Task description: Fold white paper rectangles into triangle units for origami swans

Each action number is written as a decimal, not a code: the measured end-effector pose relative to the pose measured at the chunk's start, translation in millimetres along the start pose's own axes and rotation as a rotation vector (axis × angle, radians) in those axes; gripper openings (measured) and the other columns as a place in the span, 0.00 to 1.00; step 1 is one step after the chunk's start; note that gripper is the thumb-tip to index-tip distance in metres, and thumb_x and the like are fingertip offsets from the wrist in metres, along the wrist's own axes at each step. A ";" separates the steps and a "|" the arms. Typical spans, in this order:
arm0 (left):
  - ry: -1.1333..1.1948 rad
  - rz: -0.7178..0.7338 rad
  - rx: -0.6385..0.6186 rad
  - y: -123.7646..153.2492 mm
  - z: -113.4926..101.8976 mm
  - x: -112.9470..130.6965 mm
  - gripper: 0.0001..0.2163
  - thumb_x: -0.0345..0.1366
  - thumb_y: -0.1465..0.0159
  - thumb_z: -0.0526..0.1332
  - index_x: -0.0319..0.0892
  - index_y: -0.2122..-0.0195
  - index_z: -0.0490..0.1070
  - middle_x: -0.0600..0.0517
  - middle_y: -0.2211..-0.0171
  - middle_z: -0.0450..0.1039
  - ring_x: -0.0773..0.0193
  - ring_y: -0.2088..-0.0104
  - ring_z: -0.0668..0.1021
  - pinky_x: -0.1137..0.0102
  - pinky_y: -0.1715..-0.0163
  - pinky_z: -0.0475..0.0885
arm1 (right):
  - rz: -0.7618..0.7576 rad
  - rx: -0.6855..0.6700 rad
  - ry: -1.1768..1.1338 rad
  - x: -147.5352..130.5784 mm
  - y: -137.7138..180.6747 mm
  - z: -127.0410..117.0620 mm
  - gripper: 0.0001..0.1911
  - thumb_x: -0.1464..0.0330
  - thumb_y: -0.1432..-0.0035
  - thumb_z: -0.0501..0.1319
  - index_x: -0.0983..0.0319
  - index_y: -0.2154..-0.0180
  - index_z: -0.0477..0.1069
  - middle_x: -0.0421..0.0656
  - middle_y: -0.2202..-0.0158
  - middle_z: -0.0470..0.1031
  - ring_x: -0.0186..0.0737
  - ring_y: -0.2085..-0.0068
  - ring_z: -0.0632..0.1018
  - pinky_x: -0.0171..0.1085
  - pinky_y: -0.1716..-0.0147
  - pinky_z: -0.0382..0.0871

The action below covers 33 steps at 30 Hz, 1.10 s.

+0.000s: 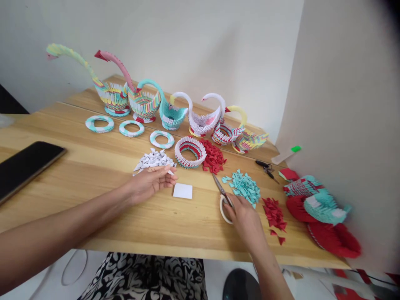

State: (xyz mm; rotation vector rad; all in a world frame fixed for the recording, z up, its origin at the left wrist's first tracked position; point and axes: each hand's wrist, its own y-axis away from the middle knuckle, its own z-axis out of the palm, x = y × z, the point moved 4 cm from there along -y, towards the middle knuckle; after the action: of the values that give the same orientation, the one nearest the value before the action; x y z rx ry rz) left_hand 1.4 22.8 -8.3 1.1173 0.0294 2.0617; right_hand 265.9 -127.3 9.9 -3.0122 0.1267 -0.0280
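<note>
My left hand [154, 180] is closed in a pinch at the front edge of a pile of white folded paper pieces [153, 159], with what looks like one white piece [170, 172] at the fingertips. A small stack of white paper [183, 191] lies just right of those fingers. Scissors [220, 185] are in my right hand [246, 216], blades pointing away toward the red pile. Beneath the scissor handles is a pale tape roll [223, 210], partly covered by my fingers. Beyond my hands stands a round paper basket base [190, 152] in white, red and teal.
Paper swans [170, 116] line the back, with three teal-and-white rings [161, 139] before them. Red pieces [214, 156], teal pieces [245, 186] and more red pieces [274, 213] lie in heaps. A phone [29, 166] is left; stacked paper parts [325, 208] and a glue stick [286, 155] are right.
</note>
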 end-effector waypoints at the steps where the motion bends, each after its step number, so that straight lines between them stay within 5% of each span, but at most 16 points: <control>1: 0.000 -0.007 -0.009 0.2 0.6 -0.4 0.08 0.30 0.32 0.56 0.35 0.63 0.74 0.47 0.69 0.78 0.68 0.71 0.79 0.75 0.67 0.75 | 0.014 0.007 -0.043 0.5 0.9 2.0 0.14 0.70 0.39 0.56 0.61 0.52 0.69 0.48 0.60 0.75 0.49 0.60 0.76 0.42 0.63 0.70; 7: 0.043 -0.059 -0.031 1.1 3.4 -5.0 0.10 0.31 0.31 0.54 0.35 0.66 0.74 0.46 0.69 0.79 0.66 0.69 0.80 0.73 0.65 0.76 | 0.143 -0.003 -0.491 -15.9 15.1 -1.0 0.14 0.63 0.39 0.57 0.57 0.52 0.69 0.44 0.61 0.75 0.41 0.64 0.77 0.35 0.67 0.72; 12: 0.080 -0.110 -0.010 1.9 5.7 -9.4 0.12 0.31 0.31 0.53 0.34 0.66 0.74 0.43 0.66 0.79 0.63 0.66 0.81 0.71 0.62 0.76 | -0.066 -0.023 -0.753 -65.9 17.4 -12.4 0.15 0.68 0.39 0.57 0.56 0.50 0.69 0.43 0.58 0.73 0.37 0.60 0.76 0.32 0.62 0.72; 17: 0.083 -0.112 -0.006 3.7 6.7 -9.1 0.11 0.31 0.31 0.53 0.33 0.64 0.74 0.44 0.67 0.80 0.62 0.66 0.82 0.70 0.63 0.76 | -0.162 -0.012 -0.813 -84.9 9.9 -13.0 0.15 0.71 0.39 0.57 0.57 0.50 0.69 0.44 0.59 0.73 0.37 0.60 0.75 0.32 0.61 0.70; 33: 0.038 -0.116 -0.077 5.6 7.8 -9.7 0.10 0.31 0.31 0.55 0.33 0.63 0.75 0.43 0.66 0.80 0.62 0.66 0.82 0.70 0.63 0.75 | -0.152 0.022 -0.810 -83.6 9.6 -9.0 0.17 0.73 0.41 0.57 0.57 0.49 0.69 0.43 0.58 0.72 0.36 0.60 0.75 0.31 0.60 0.70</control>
State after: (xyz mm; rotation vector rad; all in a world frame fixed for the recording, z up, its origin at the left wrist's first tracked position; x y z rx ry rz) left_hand 6.5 10.2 -8.3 1.0057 0.0330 1.9640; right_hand 181.6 -130.9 16.5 -2.7437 -0.1799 1.1302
